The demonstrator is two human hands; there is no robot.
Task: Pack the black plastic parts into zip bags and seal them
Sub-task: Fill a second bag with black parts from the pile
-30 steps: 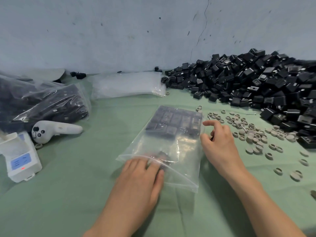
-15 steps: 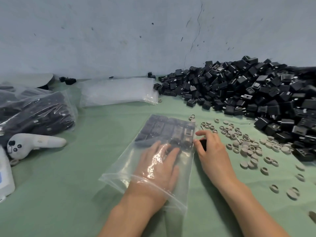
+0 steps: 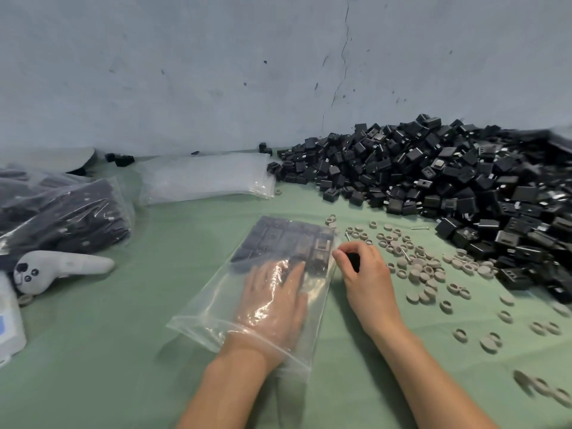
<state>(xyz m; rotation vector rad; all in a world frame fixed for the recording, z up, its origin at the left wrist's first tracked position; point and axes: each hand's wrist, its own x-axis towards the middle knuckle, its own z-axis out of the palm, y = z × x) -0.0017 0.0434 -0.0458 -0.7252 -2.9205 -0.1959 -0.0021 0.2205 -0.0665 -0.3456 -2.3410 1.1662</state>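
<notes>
So, your zip bag (image 3: 213, 308) is part-filled, unsealed: left hand (image 3: 272, 300) flat inside it, right hand (image 3: 366, 275) beside it pinching a black part (image 3: 354, 261).

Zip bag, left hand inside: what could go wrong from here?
1. The left hand lies flat against the packed rows inside the zip bag; a push may knock them askew.
2. The bag's mouth is open round the wrist; pulling out may drag parts along.
3. The right hand grips a black part near grey rings; one could get swept in.
</notes>
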